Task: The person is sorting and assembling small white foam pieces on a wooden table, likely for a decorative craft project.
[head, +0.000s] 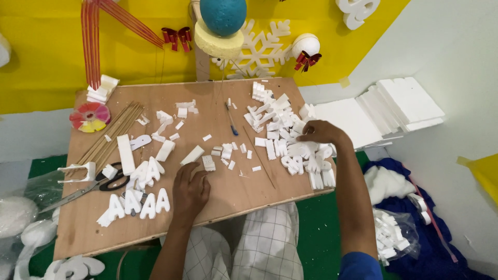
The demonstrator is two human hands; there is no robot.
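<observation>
A bare plywood board (pixel 244 186) serves as work surface, set against a yellow backdrop (pixel 46 57) above green flooring (pixel 316 228). Stacked white foam sheets (pixel 384 109) lie to the right of the board. A clear plastic bag (pixel 394 236) on blue cloth (pixel 415 254) holds small white foam offcuts. On the board, matte white foam letters (pixel 137 199) stand grouped at lower left, beside black-handled scissors (pixel 104 182) and thin wooden sticks (pixel 111 135). The left hand (pixel 191 191) rests flat and open on the wood, its fingertips at a small foam block (pixel 208 163). The right hand (pixel 320 132) reaches into a heap of foam pieces (pixel 290 137); whether its fingers are closed on a piece cannot be told.
</observation>
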